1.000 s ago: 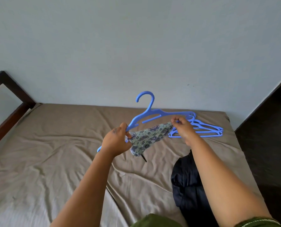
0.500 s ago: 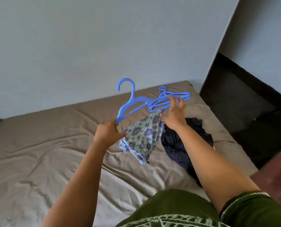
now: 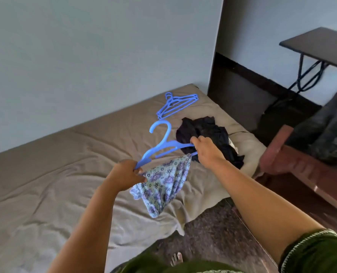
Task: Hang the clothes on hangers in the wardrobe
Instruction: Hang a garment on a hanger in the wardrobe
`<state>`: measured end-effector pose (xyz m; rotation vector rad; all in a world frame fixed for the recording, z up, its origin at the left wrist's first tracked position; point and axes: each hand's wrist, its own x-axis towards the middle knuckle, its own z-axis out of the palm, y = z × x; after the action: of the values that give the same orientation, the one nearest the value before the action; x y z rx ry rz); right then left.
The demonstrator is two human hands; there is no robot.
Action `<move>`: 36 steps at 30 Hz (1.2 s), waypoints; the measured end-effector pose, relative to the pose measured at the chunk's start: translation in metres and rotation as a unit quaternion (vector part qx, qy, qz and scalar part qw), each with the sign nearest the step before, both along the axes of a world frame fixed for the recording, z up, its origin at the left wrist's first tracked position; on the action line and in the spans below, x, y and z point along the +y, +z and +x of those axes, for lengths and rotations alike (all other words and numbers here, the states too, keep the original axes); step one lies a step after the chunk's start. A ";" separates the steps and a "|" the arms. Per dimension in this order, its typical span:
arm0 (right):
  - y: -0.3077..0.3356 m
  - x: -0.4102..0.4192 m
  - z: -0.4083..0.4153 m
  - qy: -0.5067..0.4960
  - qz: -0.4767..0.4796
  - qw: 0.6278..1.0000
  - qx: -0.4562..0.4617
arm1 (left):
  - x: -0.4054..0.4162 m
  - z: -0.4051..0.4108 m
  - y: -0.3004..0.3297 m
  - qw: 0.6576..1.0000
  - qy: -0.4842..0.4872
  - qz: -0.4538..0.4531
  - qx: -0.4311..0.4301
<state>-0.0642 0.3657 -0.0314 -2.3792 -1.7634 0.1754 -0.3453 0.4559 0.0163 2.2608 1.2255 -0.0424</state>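
The small floral-print cloth garment (image 3: pixel 163 184) hangs from the blue plastic hanger (image 3: pixel 164 143) I hold above the brown-sheeted bed (image 3: pixel 45 174). My left hand (image 3: pixel 124 177) grips one hanger end, my right hand (image 3: pixel 206 152) the other. Behind lie a dark crumpled garment (image 3: pixel 207 133) and spare blue hangers (image 3: pixel 176 104).

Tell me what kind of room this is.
Most likely a bedroom. A bed with a rumpled brown sheet fills the view, dark clothes and spare hangers lie on it, and a small table stands by the far wall.
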 end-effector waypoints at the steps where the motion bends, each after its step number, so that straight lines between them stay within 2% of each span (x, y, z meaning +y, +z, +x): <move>1: -0.005 -0.015 -0.004 0.006 -0.016 1.000 -0.011 | -0.012 -0.004 -0.001 0.999 -0.014 -0.042 0.010; 4: -0.032 -0.050 -0.011 0.038 -0.061 0.996 -0.060 | -0.043 -0.012 -0.009 0.990 -0.053 -0.130 0.033; 6: -0.041 -0.088 -0.017 0.017 -0.064 0.997 -0.037 | -0.074 -0.016 -0.013 0.986 -0.071 -0.147 0.023; 10: -0.046 -0.193 -0.024 -0.034 -0.065 0.997 -0.012 | -0.157 -0.008 -0.025 0.989 -0.094 -0.115 0.018; 14: -0.041 -0.314 -0.025 -0.133 -0.057 0.989 0.028 | -0.264 0.023 -0.033 0.986 -0.144 -0.081 0.015; 19: -0.023 -0.469 -0.028 -0.249 -0.032 0.964 0.088 | -0.401 0.081 -0.049 0.966 -0.231 -0.102 0.044; 24: -0.014 -0.603 -0.017 -0.390 0.016 0.911 0.135 | -0.516 0.145 -0.052 0.930 -0.335 -0.147 0.029; 26: -0.018 -0.646 -0.007 -0.460 0.058 0.869 0.173 | -0.559 0.172 -0.048 0.911 -0.373 -0.174 0.022; 27: -0.019 -0.666 0.000 -0.503 0.088 0.837 0.196 | -0.581 0.187 -0.047 0.903 -0.389 -0.183 0.015; 29: -0.019 -0.696 0.013 -0.562 0.124 0.787 0.222 | -0.614 0.217 -0.044 0.890 -0.422 -0.172 0.005; 33: -0.022 -0.749 0.058 -0.612 0.081 0.751 0.234 | -0.677 0.292 -0.037 0.868 -0.474 -0.144 -0.032; 36: -0.023 -0.778 0.108 -0.630 0.106 0.720 0.271 | -0.715 0.360 -0.030 0.864 -0.472 -0.156 -0.076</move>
<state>0.0438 -0.4118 -0.0547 -2.3959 0.2457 0.3673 0.0143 -0.2588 -0.0139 2.2821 -0.0685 -0.3890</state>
